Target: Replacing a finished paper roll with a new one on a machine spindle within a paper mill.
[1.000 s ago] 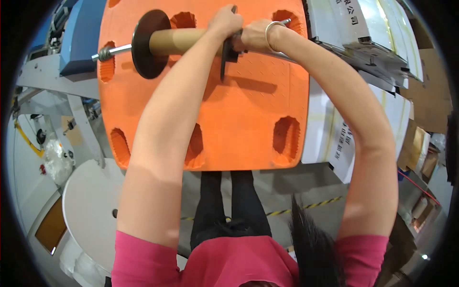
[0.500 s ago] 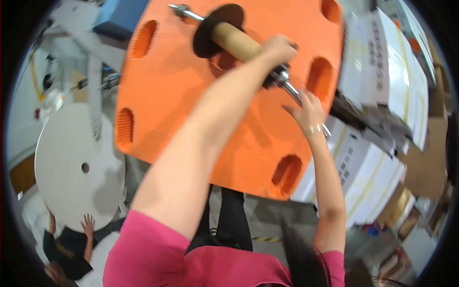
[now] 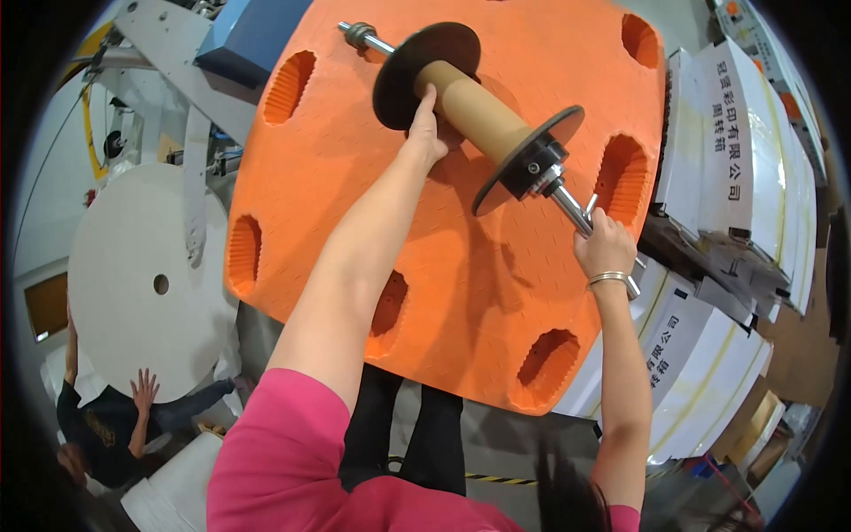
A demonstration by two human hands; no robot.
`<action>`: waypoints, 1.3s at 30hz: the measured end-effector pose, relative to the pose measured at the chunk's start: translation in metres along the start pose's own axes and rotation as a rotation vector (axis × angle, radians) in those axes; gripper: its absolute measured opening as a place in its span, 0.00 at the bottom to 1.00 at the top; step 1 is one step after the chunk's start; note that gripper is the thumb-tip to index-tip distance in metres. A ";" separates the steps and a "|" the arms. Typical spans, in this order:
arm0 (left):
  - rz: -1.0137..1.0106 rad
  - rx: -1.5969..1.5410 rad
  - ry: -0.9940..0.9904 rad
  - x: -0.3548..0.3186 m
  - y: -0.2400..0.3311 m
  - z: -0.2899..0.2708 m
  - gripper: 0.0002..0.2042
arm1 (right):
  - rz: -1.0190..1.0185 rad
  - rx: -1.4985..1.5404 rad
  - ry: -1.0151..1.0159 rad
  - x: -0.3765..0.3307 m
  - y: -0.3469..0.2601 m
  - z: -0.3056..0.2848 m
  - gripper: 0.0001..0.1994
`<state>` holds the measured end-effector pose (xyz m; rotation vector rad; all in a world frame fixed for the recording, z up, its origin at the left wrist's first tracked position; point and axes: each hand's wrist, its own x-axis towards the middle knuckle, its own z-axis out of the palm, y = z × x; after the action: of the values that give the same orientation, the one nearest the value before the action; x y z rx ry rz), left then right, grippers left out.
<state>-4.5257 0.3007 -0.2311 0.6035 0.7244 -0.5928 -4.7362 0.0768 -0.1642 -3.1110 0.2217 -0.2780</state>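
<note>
The shaft (image 3: 567, 207) is glossy, smooth metal; the tube (image 3: 479, 108), matt brown cardboard. The orange bench (image 3: 461, 293) looks plastic (lightly textured, ribbed inside its recesses). Pink sleeve (image 3: 282, 439): matt cloth.

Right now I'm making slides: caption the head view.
Left hand at a brown cardboard tube, right hand gripping a silver metal shaft, above an orange plastic platform.
</note>
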 end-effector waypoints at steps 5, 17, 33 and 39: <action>0.240 -0.295 -0.255 0.016 -0.020 0.007 0.33 | -0.059 0.114 0.017 0.000 0.000 -0.001 0.09; 0.255 -0.385 -0.286 0.012 -0.036 -0.002 0.39 | -0.139 0.103 0.065 -0.002 0.010 0.001 0.08; 0.640 -0.481 -0.250 -0.090 -0.075 -0.083 0.32 | -0.327 0.127 -0.082 0.010 0.009 0.020 0.09; 0.454 -0.289 0.033 -0.139 -0.104 -0.135 0.28 | -0.404 0.128 -0.110 0.000 0.040 0.030 0.12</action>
<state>-4.7370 0.3608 -0.2395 0.4864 0.6610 -0.0551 -4.7370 0.0368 -0.1946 -3.0026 -0.4128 -0.1157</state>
